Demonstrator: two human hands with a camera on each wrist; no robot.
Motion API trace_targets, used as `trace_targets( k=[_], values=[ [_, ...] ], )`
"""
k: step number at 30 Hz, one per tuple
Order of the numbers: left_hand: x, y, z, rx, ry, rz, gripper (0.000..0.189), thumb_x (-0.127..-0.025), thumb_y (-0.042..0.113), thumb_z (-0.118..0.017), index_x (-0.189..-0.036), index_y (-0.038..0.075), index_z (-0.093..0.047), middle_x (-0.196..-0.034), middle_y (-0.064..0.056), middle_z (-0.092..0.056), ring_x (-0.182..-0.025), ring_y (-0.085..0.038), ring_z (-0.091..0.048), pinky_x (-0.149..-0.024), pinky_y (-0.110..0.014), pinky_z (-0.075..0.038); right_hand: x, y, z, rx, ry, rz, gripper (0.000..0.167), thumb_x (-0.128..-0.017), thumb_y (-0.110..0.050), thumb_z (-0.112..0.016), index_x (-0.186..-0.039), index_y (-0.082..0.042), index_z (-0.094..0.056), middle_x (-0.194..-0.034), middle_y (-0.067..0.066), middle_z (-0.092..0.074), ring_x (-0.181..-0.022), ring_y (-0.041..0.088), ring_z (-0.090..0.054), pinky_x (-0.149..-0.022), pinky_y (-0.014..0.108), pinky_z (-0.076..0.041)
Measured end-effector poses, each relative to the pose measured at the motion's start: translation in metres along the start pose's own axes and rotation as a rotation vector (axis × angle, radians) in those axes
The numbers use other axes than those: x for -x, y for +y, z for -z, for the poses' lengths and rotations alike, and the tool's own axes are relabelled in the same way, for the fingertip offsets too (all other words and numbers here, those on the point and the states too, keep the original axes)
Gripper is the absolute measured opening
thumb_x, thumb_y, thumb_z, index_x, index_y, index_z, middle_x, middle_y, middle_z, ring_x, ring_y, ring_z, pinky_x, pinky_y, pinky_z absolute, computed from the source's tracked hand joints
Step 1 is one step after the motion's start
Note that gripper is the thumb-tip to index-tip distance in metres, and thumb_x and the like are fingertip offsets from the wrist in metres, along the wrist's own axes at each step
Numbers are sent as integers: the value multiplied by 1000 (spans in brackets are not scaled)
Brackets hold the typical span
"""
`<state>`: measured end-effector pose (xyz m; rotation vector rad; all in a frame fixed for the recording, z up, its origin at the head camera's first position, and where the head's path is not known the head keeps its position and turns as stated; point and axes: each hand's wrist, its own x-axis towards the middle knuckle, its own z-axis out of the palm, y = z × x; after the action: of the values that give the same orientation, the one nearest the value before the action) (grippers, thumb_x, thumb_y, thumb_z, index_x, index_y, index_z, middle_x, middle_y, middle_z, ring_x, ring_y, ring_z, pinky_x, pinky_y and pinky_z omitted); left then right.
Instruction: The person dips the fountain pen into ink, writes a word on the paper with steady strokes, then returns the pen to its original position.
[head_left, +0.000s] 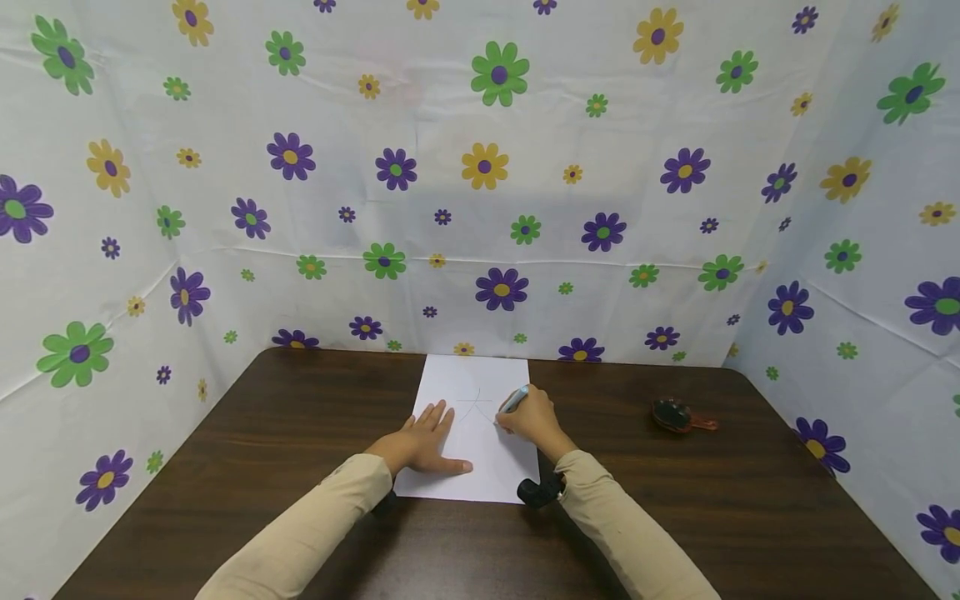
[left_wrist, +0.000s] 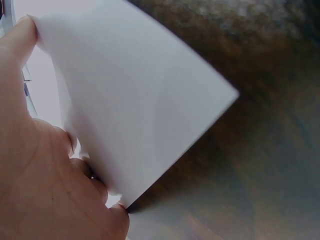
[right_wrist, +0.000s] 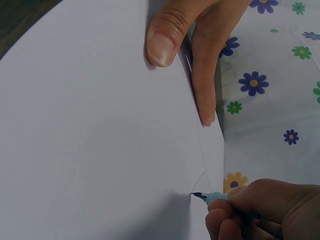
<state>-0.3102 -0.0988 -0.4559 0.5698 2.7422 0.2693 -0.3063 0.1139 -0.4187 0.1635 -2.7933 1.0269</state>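
Note:
A sheet of white paper [head_left: 491, 477] lies on the brown table, with a few thin lines [head_left: 468, 401] drawn on its upper half. My left hand [head_left: 425, 444] rests on the left part of the sheet, fingers spread and thumb pointing right. In my right hand [head_left: 536, 422] I grip a light blue pen [head_left: 514, 399] between thumb and fingers. Seen in the right wrist view, the dark tip of the pen [right_wrist: 200, 195] touches the paper at the end of a short slanted line. The left wrist view shows the palm beside the pale sheet [left_wrist: 135, 95].
On the right of the wood-grain table [head_left: 300, 417] lies a dark oval object with a reddish-brown handle [head_left: 678, 416]. A white flower-print cloth [head_left: 450, 225] stands behind the table and along both sides. A black strap device [head_left: 542, 492] sits at my right wrist.

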Motion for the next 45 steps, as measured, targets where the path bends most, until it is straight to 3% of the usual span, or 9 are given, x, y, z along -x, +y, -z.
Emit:
trace_targets(
  k=[4,11,14,19,25,31,35,41,45],
  values=[
    [1,0,1,1,1,-3,109,-78,76,-54,-154,7,-14,-161,-13,-2,-148,-31,-3,-117,-51,-7,0,-1,0,-1,3,-30,9,-69,-10,-76,-63,-10,-68,-50,-4,-61,-51,11,-55,-60,34,-50],
    [3,2,2,11,1,1,110,-78,75,-54,-154,8,-14,-161,-13,-2,-148,-31,-2,-117,-51,-6,3,-3,0,-8,5,-39,9,-69,-10,-75,-65,-9,-67,-50,-4,-61,-51,11,-57,-67,39,-51],
    [2,2,1,17,4,2,109,-78,75,-54,-154,8,-14,-161,-13,-2,-148,-31,-3,-117,-51,-6,3,-3,0,-26,-3,-43,9,-70,-9,-75,-65,-10,-68,-50,-4,-61,-49,10,-56,-63,35,-50],
    [1,1,0,12,7,0,110,-77,76,-54,-154,8,-15,-161,-13,-3,-148,-31,-3,-117,-51,-7,3,-4,0,-46,-6,-31,9,-71,-8,-74,-66,-9,-67,-50,-4,-60,-46,9,-55,-50,26,-44],
    [1,2,1,13,5,1,109,-78,76,-54,-154,8,-15,-161,-13,-3,-148,-31,-3,-117,-51,-6,1,-6,3,-89,52,23,7,-74,-10,-76,-70,-9,-70,-52,-4,-62,-47,8,-56,-50,26,-45],
    [4,2,3,18,-1,-4,111,-77,77,-54,-154,8,-14,-161,-14,-2,-148,-32,-2,-117,-52,-6,-2,-13,15,-113,114,83,6,-77,-12,-76,-74,-9,-72,-54,-3,-65,-48,7,-58,-52,28,-45],
    [9,5,6,12,-18,3,112,-77,78,-52,-154,6,-13,-161,-14,-2,-148,-31,-2,-117,-51,-6,-2,-14,24,-119,131,81,5,-78,-13,-75,-77,-9,-72,-55,-2,-65,-49,8,-59,-50,27,-44],
    [21,14,15,31,-27,-1,109,-78,73,-57,-153,3,-17,-160,-17,-6,-147,-34,-7,-116,-53,-9,-1,-8,41,-145,149,77,9,-79,-16,-75,-85,-9,-74,-61,-1,-68,-53,9,-62,-50,27,-45],
    [20,14,16,12,-34,-7,109,-80,74,-54,-154,4,-13,-161,-16,-2,-148,-32,-3,-117,-51,-6,1,0,55,-141,185,92,13,-80,-17,-75,-89,-9,-74,-65,0,-68,-54,11,-60,-50,27,-45]
  ],
)
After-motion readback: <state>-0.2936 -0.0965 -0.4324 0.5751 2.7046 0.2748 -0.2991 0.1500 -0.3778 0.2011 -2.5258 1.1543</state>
